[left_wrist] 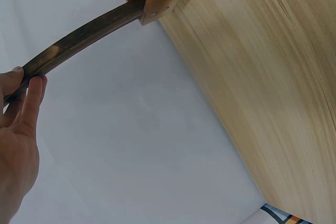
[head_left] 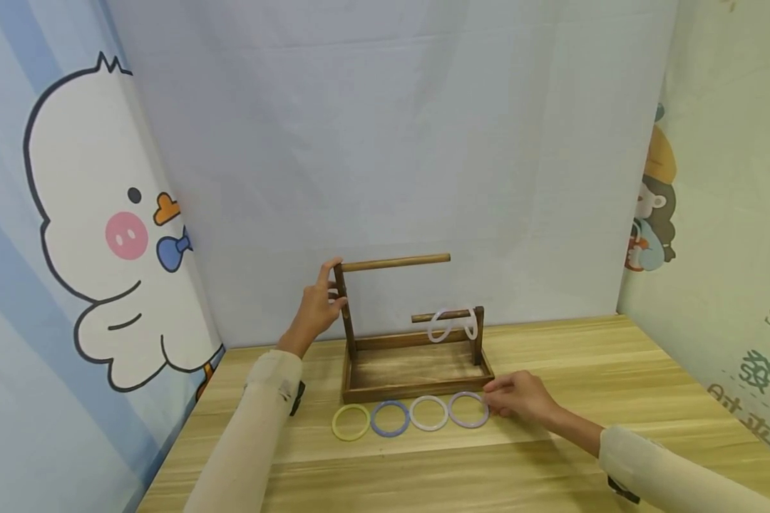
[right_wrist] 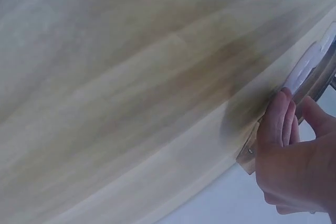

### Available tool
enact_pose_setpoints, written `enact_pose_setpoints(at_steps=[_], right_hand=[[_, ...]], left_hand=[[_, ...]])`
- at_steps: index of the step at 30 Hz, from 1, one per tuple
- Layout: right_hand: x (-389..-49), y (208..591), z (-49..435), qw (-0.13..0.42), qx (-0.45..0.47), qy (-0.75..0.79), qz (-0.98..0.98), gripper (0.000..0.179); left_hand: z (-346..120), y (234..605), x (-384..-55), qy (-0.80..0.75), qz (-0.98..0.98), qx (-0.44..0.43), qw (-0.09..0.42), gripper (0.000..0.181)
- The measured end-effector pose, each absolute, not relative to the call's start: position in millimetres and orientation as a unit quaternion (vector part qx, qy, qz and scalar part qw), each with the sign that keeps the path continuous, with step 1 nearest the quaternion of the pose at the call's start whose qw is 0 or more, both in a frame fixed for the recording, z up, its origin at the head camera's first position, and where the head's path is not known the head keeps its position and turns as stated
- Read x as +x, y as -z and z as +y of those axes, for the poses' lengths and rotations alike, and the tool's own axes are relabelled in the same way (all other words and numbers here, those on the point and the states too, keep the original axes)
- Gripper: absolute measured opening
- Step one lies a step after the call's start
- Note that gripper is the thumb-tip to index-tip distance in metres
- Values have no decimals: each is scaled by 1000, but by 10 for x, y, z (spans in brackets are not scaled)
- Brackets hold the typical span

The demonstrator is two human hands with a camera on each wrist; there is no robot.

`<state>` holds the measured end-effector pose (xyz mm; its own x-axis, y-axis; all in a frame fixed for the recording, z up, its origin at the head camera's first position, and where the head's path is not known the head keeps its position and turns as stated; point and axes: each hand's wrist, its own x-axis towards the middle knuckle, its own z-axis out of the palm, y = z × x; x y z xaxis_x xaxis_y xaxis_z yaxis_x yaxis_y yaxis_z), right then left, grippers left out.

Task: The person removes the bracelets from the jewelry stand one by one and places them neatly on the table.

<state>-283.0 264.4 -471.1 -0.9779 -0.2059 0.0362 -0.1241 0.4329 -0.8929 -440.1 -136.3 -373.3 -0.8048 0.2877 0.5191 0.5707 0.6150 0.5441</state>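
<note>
A dark wooden two-armed stand (head_left: 417, 391) with a tray base stands on the table. My left hand (head_left: 316, 311) holds its tall left post (left_wrist: 79, 43) near the top, thumb on one side and fingers on the other. Two pale rings (head_left: 438, 325) hang on the short lower bar. In front of the tray lie a yellow ring (head_left: 335, 429), a blue ring (head_left: 375, 425), a white ring (head_left: 413, 420) and a purple ring (head_left: 452, 414) in a row. My right hand (head_left: 522, 397) has its fingertips at the purple ring's right edge, the thumb apart from the fingers.
The long upper bar (head_left: 398, 263) points right from the tall post, with its right end free. A white cloth (head_left: 385, 157) hangs behind the wood-grain table (head_left: 552, 456). Printed cartoon curtains (head_left: 103, 178) stand at both sides.
</note>
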Motion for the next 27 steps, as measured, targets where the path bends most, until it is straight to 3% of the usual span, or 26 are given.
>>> enact_pose_setpoints(at_steps=[14, 27], right_hand=[[-3015, 4508, 2488, -10, -104, 489, 866, 33], [-3172, 4432, 2262, -72, -110, 486, 864, 23]], left_hand=[[-1355, 3713, -4401, 368, -873, -250, 202, 81], [-1370, 3744, -4411, 365, -874, -249, 201, 84]])
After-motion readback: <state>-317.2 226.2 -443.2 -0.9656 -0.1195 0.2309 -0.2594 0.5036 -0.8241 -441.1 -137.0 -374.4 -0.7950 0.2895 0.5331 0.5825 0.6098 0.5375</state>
